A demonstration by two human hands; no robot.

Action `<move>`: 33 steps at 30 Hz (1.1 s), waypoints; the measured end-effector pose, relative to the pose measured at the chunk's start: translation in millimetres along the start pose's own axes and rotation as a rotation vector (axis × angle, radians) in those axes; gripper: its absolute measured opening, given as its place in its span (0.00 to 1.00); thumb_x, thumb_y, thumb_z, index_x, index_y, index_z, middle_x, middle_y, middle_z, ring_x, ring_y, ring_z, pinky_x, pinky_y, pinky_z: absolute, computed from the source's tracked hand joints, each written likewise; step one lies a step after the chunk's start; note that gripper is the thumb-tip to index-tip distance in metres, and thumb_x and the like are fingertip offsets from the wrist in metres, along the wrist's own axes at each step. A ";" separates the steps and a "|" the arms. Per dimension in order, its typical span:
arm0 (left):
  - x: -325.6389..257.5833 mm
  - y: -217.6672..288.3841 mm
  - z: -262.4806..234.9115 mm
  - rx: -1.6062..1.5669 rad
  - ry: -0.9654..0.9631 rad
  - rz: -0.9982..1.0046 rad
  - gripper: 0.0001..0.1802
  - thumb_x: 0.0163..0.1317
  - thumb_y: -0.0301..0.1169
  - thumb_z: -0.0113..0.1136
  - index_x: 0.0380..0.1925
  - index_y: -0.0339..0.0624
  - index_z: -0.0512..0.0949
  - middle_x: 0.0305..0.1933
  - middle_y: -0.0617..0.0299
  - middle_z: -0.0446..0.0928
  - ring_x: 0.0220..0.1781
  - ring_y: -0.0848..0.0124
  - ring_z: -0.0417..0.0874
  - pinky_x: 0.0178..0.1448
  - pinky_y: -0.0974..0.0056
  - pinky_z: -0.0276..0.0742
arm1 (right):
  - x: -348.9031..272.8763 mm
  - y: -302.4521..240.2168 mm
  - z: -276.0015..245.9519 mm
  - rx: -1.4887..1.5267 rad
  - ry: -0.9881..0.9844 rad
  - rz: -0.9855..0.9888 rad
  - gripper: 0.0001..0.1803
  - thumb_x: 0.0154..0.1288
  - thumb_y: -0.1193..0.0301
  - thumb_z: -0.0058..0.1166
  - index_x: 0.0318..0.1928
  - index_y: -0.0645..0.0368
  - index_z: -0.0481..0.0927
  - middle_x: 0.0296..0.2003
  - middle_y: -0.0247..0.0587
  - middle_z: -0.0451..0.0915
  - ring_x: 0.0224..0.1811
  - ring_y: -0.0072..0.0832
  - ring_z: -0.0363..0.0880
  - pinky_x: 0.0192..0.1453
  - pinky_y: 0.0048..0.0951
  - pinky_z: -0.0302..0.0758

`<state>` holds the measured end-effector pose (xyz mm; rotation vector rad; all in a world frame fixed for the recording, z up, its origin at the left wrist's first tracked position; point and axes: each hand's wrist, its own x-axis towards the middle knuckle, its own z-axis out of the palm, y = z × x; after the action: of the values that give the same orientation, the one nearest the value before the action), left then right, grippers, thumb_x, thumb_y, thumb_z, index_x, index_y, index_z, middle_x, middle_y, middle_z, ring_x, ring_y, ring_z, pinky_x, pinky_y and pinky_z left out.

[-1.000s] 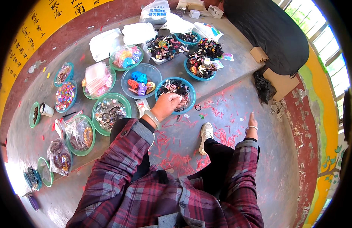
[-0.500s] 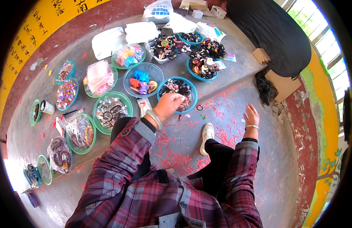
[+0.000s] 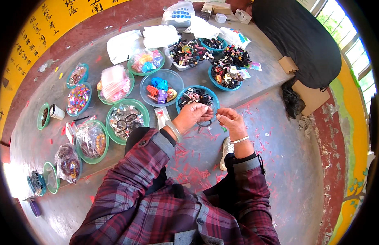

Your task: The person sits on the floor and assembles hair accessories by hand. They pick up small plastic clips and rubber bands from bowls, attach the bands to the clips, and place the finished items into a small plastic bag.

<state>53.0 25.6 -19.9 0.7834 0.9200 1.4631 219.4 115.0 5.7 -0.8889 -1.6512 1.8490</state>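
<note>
My left hand [image 3: 192, 117] is closed in a pinch over the near edge of a blue basin [image 3: 216, 102] of dark hair ties. A dark hair tie [image 3: 204, 123] shows as a loop just under its fingertips and seems to hang from them. Close by on the right, my right hand [image 3: 233, 123] has thumb and fingers pressed together; whatever it pinches is too small to make out. A small gap separates the two hands. Left of my left wrist lies a small white packet [image 3: 161, 117].
Left of my hands, a clear bowl [image 3: 179, 78] holds coloured hair clips, and a green basin [image 3: 145, 116] holds packaged accessories. More basins and a white tub [image 3: 179, 65] of hair ties stand farther back. Red scraps [image 3: 193, 171] litter the floor near my shoe [image 3: 227, 153].
My right hand has swung in from the right to my left hand, its spread fingers now pinched. My left hand stays closed near the basin. The whole view has shifted slightly.
</note>
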 end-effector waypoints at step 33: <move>-7.7 14.7 8.8 -0.183 -0.039 -0.160 0.11 0.62 0.28 0.48 0.39 0.31 0.73 0.39 0.52 0.76 0.43 0.66 0.79 0.49 0.68 0.75 | -7.7 0.5 1.2 -0.372 0.011 -0.451 0.10 0.52 0.82 0.53 0.35 0.59 0.81 0.26 0.35 0.77 0.29 0.21 0.75 0.34 0.19 0.71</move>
<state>54.7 18.6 -2.5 0.5877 0.7889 1.3649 223.7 108.4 6.3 -0.5946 -2.0268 1.2570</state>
